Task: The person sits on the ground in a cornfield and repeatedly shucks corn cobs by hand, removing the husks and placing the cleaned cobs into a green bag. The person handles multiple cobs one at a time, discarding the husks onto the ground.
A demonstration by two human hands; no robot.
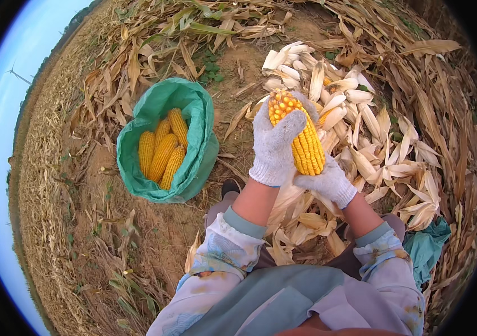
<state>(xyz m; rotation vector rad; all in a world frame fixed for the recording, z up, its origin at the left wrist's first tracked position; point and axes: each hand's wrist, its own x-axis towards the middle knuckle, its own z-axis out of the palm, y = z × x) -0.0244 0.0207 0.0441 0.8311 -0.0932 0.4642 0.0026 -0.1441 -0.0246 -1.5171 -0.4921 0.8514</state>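
A husked ear of yellow corn [307,147] is held up before me, its kernel rows bare. My left hand [273,140], in a whitish knit glove, wraps the upper part with the thumb across the front. Around the lower end is my right hand [327,181], gloved the same way; its fingers are partly hidden behind the ear. Left of my hands stands a green woven sack [202,168], its mouth wide and rolled back. Several husked ears [163,157] lie inside it. Beyond and right of my hands spreads a pile of pale corn husks [360,96], with some unhusked ears among them.
Loose husks [305,222] lie between my legs. A crumpled green sack [427,248] rests at my right side. Dry corn stalks and leaves [444,126] cover the ground on the right. Bare brown soil [162,235] shows on the left, with stubble field beyond.
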